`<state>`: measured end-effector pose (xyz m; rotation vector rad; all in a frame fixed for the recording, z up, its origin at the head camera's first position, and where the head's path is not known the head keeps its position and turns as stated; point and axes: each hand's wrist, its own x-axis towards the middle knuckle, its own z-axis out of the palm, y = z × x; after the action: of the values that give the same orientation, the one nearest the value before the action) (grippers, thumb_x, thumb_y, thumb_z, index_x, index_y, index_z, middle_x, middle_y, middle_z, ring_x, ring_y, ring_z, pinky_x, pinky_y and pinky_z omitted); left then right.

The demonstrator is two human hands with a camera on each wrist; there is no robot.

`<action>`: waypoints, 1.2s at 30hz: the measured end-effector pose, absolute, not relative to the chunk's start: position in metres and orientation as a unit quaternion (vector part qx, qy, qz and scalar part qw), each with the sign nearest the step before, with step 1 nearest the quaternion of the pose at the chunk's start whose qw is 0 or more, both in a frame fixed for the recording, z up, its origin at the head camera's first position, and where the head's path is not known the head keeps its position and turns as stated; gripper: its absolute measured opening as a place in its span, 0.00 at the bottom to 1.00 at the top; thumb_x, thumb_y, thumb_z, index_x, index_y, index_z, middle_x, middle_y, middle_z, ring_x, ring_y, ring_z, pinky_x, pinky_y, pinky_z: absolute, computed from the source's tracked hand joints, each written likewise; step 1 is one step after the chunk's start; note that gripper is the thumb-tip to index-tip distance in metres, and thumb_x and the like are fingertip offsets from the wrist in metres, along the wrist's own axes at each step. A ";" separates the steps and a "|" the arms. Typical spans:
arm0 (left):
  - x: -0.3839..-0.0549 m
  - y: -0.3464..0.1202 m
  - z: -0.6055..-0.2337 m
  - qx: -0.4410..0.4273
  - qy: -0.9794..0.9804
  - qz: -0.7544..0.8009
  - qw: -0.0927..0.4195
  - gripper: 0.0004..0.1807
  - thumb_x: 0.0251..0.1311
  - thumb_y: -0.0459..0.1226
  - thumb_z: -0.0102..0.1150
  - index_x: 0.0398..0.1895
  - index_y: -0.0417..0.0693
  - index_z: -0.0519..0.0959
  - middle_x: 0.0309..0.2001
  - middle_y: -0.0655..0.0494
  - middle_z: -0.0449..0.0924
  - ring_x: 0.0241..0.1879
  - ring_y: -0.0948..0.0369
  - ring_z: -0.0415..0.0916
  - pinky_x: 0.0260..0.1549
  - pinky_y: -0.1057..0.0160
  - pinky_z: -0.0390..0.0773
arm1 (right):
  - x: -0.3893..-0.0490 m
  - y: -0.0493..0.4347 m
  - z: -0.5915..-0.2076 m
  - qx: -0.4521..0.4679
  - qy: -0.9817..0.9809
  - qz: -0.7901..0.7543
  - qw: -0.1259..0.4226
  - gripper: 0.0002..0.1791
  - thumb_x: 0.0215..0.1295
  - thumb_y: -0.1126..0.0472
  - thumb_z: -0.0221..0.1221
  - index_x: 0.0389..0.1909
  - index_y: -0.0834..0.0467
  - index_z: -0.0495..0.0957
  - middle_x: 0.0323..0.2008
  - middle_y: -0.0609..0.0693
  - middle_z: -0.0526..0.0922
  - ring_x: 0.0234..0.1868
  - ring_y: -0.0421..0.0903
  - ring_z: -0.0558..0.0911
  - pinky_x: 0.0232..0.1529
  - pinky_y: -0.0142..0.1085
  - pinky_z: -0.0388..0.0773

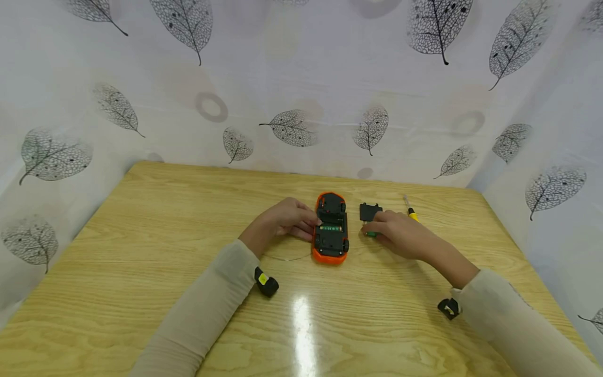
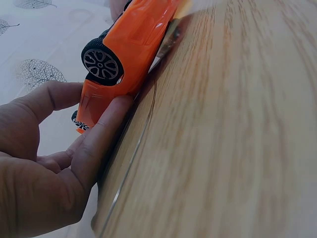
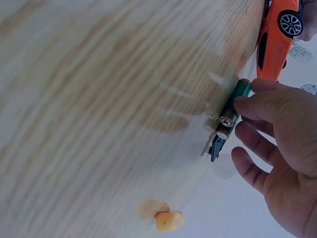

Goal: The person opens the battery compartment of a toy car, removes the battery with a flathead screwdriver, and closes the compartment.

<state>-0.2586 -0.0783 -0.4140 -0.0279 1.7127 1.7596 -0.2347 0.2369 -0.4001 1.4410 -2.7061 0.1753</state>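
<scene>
An orange toy car (image 1: pixel 330 257) lies upside down on the table, its black underside facing up. In its uncovered battery compartment sits a green battery (image 1: pixel 331 228). My left hand (image 1: pixel 294 217) grips the car's left side, and in the left wrist view the thumb and fingers hold the orange body (image 2: pixel 133 44) near a wheel. To the right of the car, my right hand (image 1: pixel 400 234) pinches a green battery (image 3: pixel 237 100) between thumb and forefinger, close over the table. Another battery (image 3: pixel 223 132) lies right beside it. A black battery cover (image 1: pixel 370 211) lies just beyond these fingers.
A screwdriver with a yellow and black handle (image 1: pixel 412 214) lies behind the right hand. From near the car, a thin wire (image 1: pixel 287 259) runs left under the left wrist. A leaf-patterned cloth (image 1: pixel 292 78) hangs behind the wooden table (image 1: pixel 188 209).
</scene>
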 end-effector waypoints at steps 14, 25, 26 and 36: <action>-0.259 -0.078 -0.415 -0.015 0.656 0.678 0.332 0.13 0.63 0.26 0.63 0.51 0.30 0.79 0.38 0.41 0.84 0.31 0.52 0.86 0.36 0.53 0.90 | -0.235 0.212 -0.385 0.505 -0.849 0.061 0.145 0.14 0.60 0.67 0.71 0.48 0.60 0.85 0.40 0.52 0.83 0.37 0.49 0.78 0.34 0.43 0.77; -0.259 -0.077 -0.415 -0.018 0.654 0.678 0.334 0.12 0.64 0.27 0.62 0.50 0.31 0.80 0.37 0.42 0.84 0.31 0.53 0.86 0.36 0.54 0.90 | -0.233 0.170 -0.377 0.492 -0.863 0.067 0.096 0.13 0.66 0.59 0.69 0.50 0.57 0.85 0.43 0.49 0.86 0.42 0.49 0.80 0.43 0.44 0.81; -0.259 -0.077 -0.415 -0.019 0.654 0.678 0.335 0.12 0.65 0.27 0.62 0.49 0.31 0.80 0.37 0.42 0.84 0.31 0.54 0.85 0.36 0.54 0.90 | -0.233 0.167 -0.378 0.492 -0.863 0.070 0.090 0.14 0.66 0.59 0.69 0.50 0.56 0.85 0.44 0.49 0.86 0.42 0.49 0.80 0.43 0.44 0.81; -0.261 -0.078 -0.416 -0.024 0.651 0.679 0.338 0.12 0.66 0.28 0.61 0.50 0.32 0.80 0.37 0.42 0.84 0.32 0.54 0.86 0.37 0.54 0.90 | -0.235 0.151 -0.382 0.503 -0.858 0.093 0.055 0.13 0.71 0.58 0.65 0.52 0.58 0.85 0.45 0.51 0.86 0.45 0.50 0.82 0.49 0.48 0.82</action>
<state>-0.2605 -0.0783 -0.4163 -0.0630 1.6956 1.7694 -0.2350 0.1506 -0.3820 1.5268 -2.6039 0.2824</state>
